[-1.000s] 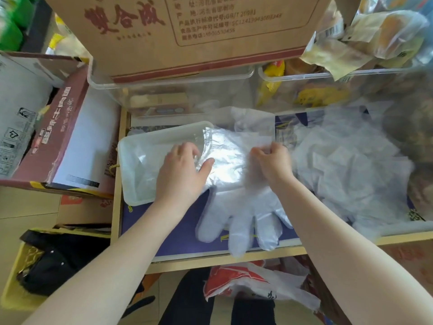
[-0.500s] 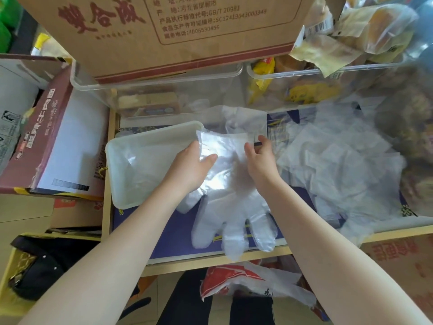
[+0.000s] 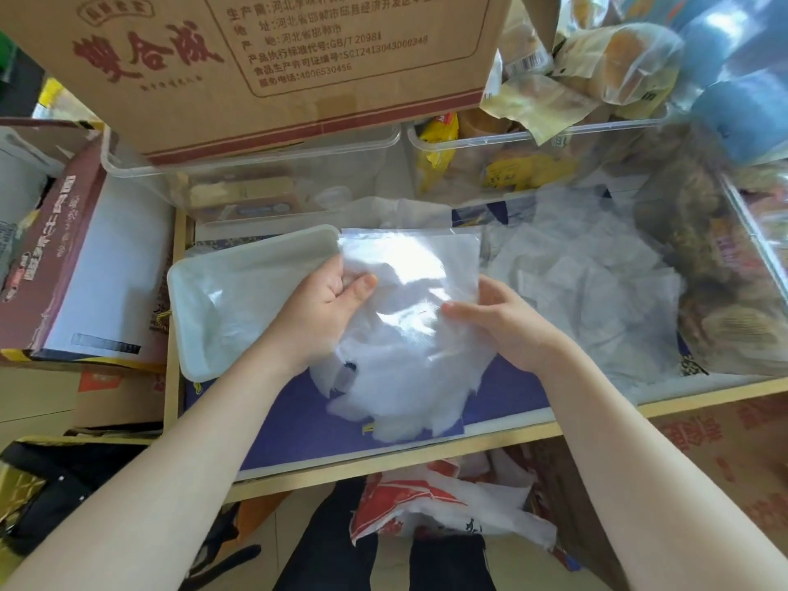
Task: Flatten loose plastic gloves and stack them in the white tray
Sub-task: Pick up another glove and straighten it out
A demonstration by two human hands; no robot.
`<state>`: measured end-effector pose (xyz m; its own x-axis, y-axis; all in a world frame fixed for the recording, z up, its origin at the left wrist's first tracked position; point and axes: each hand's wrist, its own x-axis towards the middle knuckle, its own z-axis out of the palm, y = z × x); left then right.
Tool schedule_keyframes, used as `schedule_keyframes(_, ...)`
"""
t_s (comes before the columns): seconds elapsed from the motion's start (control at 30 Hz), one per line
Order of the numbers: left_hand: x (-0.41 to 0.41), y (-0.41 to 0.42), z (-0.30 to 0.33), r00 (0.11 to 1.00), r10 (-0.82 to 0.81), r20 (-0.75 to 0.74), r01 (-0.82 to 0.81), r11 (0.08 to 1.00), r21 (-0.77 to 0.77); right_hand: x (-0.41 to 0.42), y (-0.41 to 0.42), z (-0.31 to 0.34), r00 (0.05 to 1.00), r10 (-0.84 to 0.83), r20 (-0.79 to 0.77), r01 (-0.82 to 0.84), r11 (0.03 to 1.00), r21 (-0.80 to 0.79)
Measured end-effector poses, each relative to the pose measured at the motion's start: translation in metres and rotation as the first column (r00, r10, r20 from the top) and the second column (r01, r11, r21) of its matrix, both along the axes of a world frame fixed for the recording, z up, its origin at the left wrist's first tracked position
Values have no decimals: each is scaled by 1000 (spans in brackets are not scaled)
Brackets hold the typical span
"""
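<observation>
Glove: thin glossy clear plastic. Tray: smooth matt white plastic. Box: matt cardboard.

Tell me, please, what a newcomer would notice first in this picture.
First, the clear plastic glove held up at the centre, left hand and right hand gripping its sides. Next, the white tray just left of it, and the loose glove pile on the right.

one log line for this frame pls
hands: left + right pinch clear plastic glove | glove: lifted, beside white tray | loose glove pile: right
</observation>
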<state>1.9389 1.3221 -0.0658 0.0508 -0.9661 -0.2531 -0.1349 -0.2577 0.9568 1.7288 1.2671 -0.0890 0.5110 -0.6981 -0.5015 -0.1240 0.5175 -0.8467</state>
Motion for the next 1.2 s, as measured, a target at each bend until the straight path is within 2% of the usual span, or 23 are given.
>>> schedule_keyframes(0.1, -10, -3, 9, 984, 31, -177, -26, 999, 31, -18, 3, 15, 1000, 3, 8, -3, 998, 62)
schedule_keyframes(0.2, -20, -4, 16, 920, 28, -390, 1, 997, 74, -32, 3, 25, 998, -11, 63, 2, 991, 133)
schedule_keyframes(0.27, -22, -3, 15, 845, 11, -535, 56, 992, 109, -37, 4, 32, 985, 41, 170, -70, 983, 169)
schedule_keyframes(0.33, -21, 0, 13, 780, -15, -626, 117, 986, 121, -40, 5, 35, 967, 141, 213, -182, 965, 187)
schedule_keyframes(0.43, -20, 7, 7, 750, -1, -662, 149, 974, 168, -40, 8, 36, 960, 255, 115, -269, 953, 139)
schedule_keyframes(0.5, -18, 13, 4, 743, 46, -667, 141, 965, 223, -39, 8, 34, 968, 244, -58, -241, 969, 46)
schedule_keyframes(0.57, -12, 18, 9, 713, 21, -701, 239, 933, 271, -35, 7, 35, 949, 227, -219, -248, 966, -71)
schedule_keyframes(0.6, -7, 21, 12, 711, -32, -702, 309, 912, 271, -33, 6, 35, 939, 216, -268, -254, 960, -115)
schedule_keyframes(0.67, 1, 26, 13, 787, -117, -606, 365, 880, 304, -29, 3, 34, 919, 175, -353, -245, 956, -163)
schedule_keyframes(0.73, 6, 28, 6, 915, -107, -389, 267, 883, 385, -23, 1, 38, 899, 179, -399, -267, 947, -177)
schedule_keyframes(0.77, 7, 29, 4, 950, -82, -302, 203, 896, 396, -20, 0, 40, 896, 188, -403, -277, 945, -176)
schedule_keyframes(0.93, 18, 35, -3, 986, 48, -162, 16, 928, 373, -12, 0, 45, 948, 195, -253, -222, 971, -84)
schedule_keyframes(1.07, 27, 37, 2, 993, 45, -110, -8, 951, 310, -4, 0, 40, 944, 230, -236, -264, 956, -125)
schedule_keyframes(1.13, 31, 34, 7, 993, 68, -94, -42, 966, 255, 1, -1, 36, 981, 162, -109, -172, 981, -90)
schedule_keyframes(1.2, 35, 31, 15, 978, 111, -179, -74, 976, 203, 6, -2, 31, 995, 71, 62, -72, 997, 8)
